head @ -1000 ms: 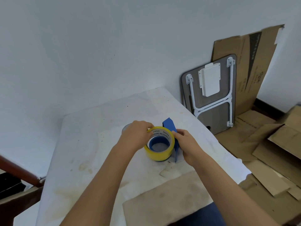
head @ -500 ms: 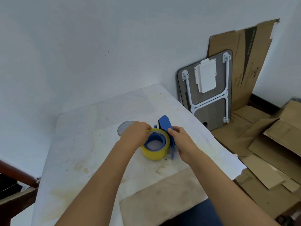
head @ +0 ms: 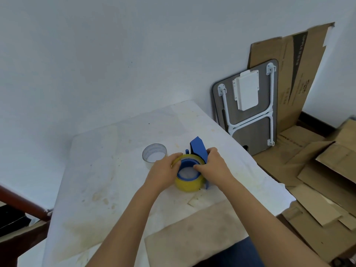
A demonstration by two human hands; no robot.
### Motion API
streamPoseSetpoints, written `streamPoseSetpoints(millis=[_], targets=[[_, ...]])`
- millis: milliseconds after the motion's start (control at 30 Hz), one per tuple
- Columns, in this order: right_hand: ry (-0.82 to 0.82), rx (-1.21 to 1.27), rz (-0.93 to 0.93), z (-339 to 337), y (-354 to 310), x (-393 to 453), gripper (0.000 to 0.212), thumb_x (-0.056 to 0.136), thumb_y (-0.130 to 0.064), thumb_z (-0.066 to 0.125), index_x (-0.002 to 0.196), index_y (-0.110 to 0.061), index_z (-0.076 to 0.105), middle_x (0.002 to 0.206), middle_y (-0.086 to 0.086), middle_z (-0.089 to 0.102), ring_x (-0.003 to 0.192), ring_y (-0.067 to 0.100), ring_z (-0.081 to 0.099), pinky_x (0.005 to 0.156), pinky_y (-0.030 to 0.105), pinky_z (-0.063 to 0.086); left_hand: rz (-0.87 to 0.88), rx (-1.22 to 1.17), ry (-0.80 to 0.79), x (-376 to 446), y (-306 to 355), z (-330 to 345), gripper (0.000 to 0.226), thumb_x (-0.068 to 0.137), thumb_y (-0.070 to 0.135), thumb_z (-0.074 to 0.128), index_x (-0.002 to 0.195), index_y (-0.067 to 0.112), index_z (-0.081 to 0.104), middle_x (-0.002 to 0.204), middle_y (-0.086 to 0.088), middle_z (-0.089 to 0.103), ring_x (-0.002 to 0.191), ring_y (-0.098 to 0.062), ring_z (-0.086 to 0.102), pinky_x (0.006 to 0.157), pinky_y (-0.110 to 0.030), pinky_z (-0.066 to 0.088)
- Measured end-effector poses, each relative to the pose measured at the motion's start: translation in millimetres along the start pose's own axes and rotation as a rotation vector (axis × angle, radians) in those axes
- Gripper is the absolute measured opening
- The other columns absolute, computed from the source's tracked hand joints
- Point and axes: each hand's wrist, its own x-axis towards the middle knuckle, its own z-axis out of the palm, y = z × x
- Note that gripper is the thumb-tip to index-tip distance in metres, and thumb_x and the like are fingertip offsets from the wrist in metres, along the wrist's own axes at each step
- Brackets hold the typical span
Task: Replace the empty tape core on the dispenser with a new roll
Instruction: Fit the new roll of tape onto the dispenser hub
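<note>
We have the new yellow tape roll (head: pixel 189 183) seated around the blue hub (head: pixel 187 166) of the dispenser (head: pixel 199 150), which lies on its side on the white-covered table (head: pixel 107 170). Our left hand (head: pixel 163 173) cups the roll's left edge, fingers curled on its rim; our right hand (head: pixel 212 166) grips the dispenser frame, the thumb pressing on the hub's rim. The empty tape core (head: pixel 154 155) stands just beside, behind the left hand, apart from the roll. We judge the step in hand to be seating the roll fully. Press evenly around the rim so that the roll goes down square; a tilted roll may bind on the hub. Hold the frame flat against the table while pressing. We cannot tell whether the roll has bottomed out, nor which way the tape unwinds; check both before threading
</note>
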Motion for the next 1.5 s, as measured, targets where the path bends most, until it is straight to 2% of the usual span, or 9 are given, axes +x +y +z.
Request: streamPoseSetpoints(millis=[167, 267, 400, 500, 767, 867, 1000, 1133, 1500], targets=[[0.074, 0.018, -0.057, -11.4, 3.7, -4.1, 0.038, 0.081, -0.013, 0.065, 0.108, -0.012, 0.038, 0.094, 0.007, 0.054, 0.071, 0.02, 0.053, 0.053, 0.03, 0.042, -0.128, -0.523, -0.077, -17.1, -4.7, 2.0, 0.049, 0.095, 0.043, 0.059, 0.142, 0.029, 0.049, 0.124, 0.0, 0.067, 0.109, -0.014, 0.065, 0.088, -0.028, 0.057], [0.064, 0.248, -0.093, -14.9, 4.8, -9.5, 0.04, 0.083, -0.01, 0.067, 0.113, -0.013, 0.041, 0.101, 0.005, 0.057, 0.075, 0.014, 0.056, 0.061, 0.03, 0.051, -0.222, -0.763, -0.176, -25.9, -4.3, -0.8, 0.066, 0.083, 0.058, 0.065, 0.137, 0.02, 0.054, 0.124, -0.002, 0.07, 0.109, -0.018, 0.07, 0.097, -0.036, 0.055], [0.032, 0.613, -0.093, -17.1, 2.5, -13.9, 0.044, 0.081, -0.004, 0.071, 0.113, -0.019, 0.045, 0.114, 0.004, 0.063, 0.097, 0.025, 0.065, 0.079, 0.043, 0.059, -0.194, -1.056, -0.299, -39.3, 10.8, -5.9, 0.043, 0.084, 0.046, 0.06, 0.116, 0.018, 0.069, 0.114, -0.007, 0.076, 0.108, -0.022, 0.071, 0.094, -0.039, 0.055], [-0.001, 0.758, -0.138, -16.8, 1.6, -18.7, 0.044, 0.081, 0.0, 0.07, 0.113, -0.02, 0.048, 0.114, -0.004, 0.06, 0.098, 0.021, 0.065, 0.068, 0.028, 0.058, -0.09, -1.184, -0.309, -44.6, 17.5, -8.7, 0.034, 0.087, 0.035, 0.058, 0.115, 0.019, 0.069, 0.116, -0.008, 0.075, 0.107, -0.021, 0.07, 0.096, -0.038, 0.053], [-0.022, 0.712, -0.193, -18.7, 8.3, -19.4, 0.04, 0.087, -0.002, 0.065, 0.121, -0.02, 0.052, 0.125, -0.006, 0.058, 0.117, 0.012, 0.058, 0.089, 0.026, 0.049, 0.021, -1.047, -0.193, -49.4, 20.1, -4.9, 0.039, 0.084, 0.011, 0.069, 0.122, 0.015, 0.064, 0.111, -0.009, 0.076, 0.102, -0.019, 0.072, 0.09, -0.03, 0.056], [0.151, 0.621, -0.282, -21.1, 6.8, -24.6, 0.024, 0.088, -0.003, 0.061, 0.104, -0.02, 0.059, 0.114, -0.005, 0.063, 0.108, 0.005, 0.06, 0.081, 0.015, 0.046, 0.018, -0.97, -0.128, -49.3, 22.6, -3.3, 0.039, 0.088, 0.01, 0.069, 0.125, 0.021, 0.062, 0.11, -0.002, 0.077, 0.104, -0.016, 0.072, 0.092, -0.029, 0.053], [0.107, 0.571, -0.375, -21.1, -1.3, -31.1, 0.007, 0.09, -0.015, 0.064, 0.096, -0.017, 0.068, 0.096, -0.003, 0.07, 0.091, 0.011, 0.066, 0.077, 0.015, 0.051, 0.01, -0.948, -0.066, -49.4, 22.8, 0.5, 0.038, 0.087, 0.01, 0.072, 0.12, 0.025, 0.061, 0.108, 0.003, 0.077, 0.103, -0.012, 0.072, 0.076, -0.017, 0.054], [0.035, 0.439, -0.327, -16.7, -8.2, -31.9, 0.02, 0.085, -0.035, 0.07, 0.099, -0.021, 0.066, 0.091, -0.007, 0.071, 0.077, 0.002, 0.066, 0.066, 0.012, 0.05, 0.007, -0.967, -0.014, -50.1, 23.8, 5.4, 0.039, 0.086, 0.008, 0.073, 0.116, 0.029, 0.062, 0.109, 0.003, 0.076, 0.099, -0.009, 0.071, 0.078, -0.02, 0.056], [0.124, 0.051, -0.441, -26.0, -18.5, -33.3, 0.013, 0.092, -0.029, 0.063, 0.081, -0.021, 0.061, 0.075, -0.008, 0.066, 0.073, 0.008, 0.061, 0.067, 0.02, 0.049, -0.026, -0.951, 0.014, -47.1, 22.7, 6.9, 0.039, 0.084, 0.01, 0.076, 0.112, 0.034, 0.061, 0.112, 0.0, 0.074, 0.099, -0.011, 0.071, 0.073, -0.017, 0.055]])
